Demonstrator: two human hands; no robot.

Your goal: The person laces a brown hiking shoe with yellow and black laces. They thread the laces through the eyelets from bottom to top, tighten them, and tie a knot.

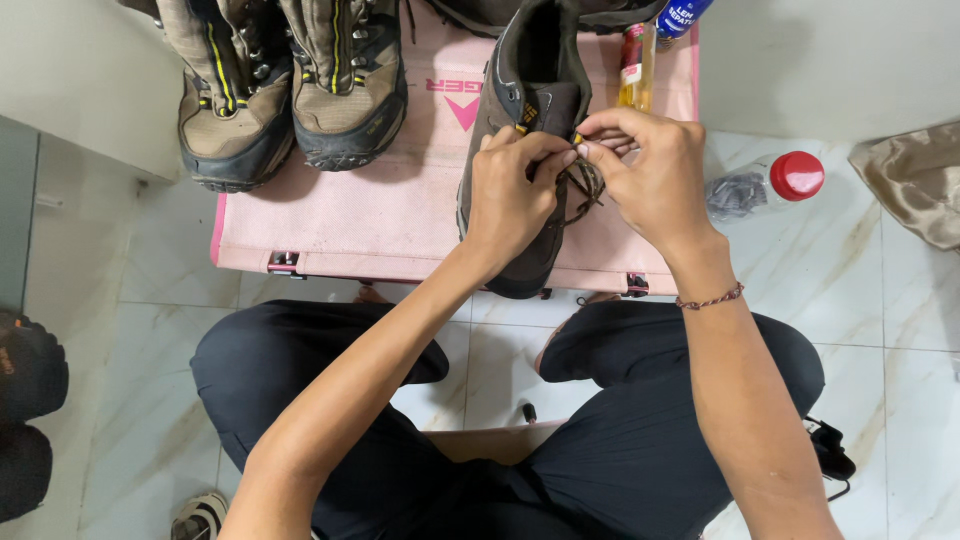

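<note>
My left hand (pixel 510 195) and right hand (pixel 650 175) pinch the dark brown shoelace (pixel 587 185) taut over the brown leather hiking boot (pixel 525 110), which stands at the pink folding table's (pixel 360 215) near edge, within easy reach.

Blue-labelled tube (pixel 683 15), yellow packet (pixel 635 66), red-capped bottle (pixel 765 185).

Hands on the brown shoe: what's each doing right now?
Left hand: fingers pinched shut on the shoelace over the brown shoe.
Right hand: fingers pinched shut on the same shoelace.
</note>
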